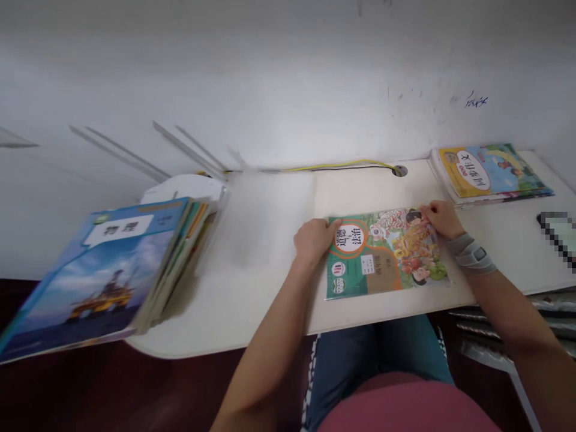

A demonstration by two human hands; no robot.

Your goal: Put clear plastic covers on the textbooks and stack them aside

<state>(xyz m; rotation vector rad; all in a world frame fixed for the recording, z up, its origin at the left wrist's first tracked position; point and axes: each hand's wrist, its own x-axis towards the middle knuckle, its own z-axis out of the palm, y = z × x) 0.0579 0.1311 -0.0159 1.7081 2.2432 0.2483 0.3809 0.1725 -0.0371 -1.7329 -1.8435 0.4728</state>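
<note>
A green book with a colourful illustrated cover [387, 255] lies sideways over the white desk in front of me. My left hand [316, 239] grips its upper left corner, the thumb on the cover and the fingers curled. At the upper right corner, my right hand [443, 219] is closed on the same book, with a grey band on the wrist. The book's cover looks glossy, and its lower edge lies near the desk's front edge.
A stack of books topped by a blue one [103, 270] stands at the left. More books [490, 171] are piled at the back right, near a cable hole [399, 171] with a yellow cable. A pixelated dark-edged object [560, 234] lies far right on the desk [225, 312].
</note>
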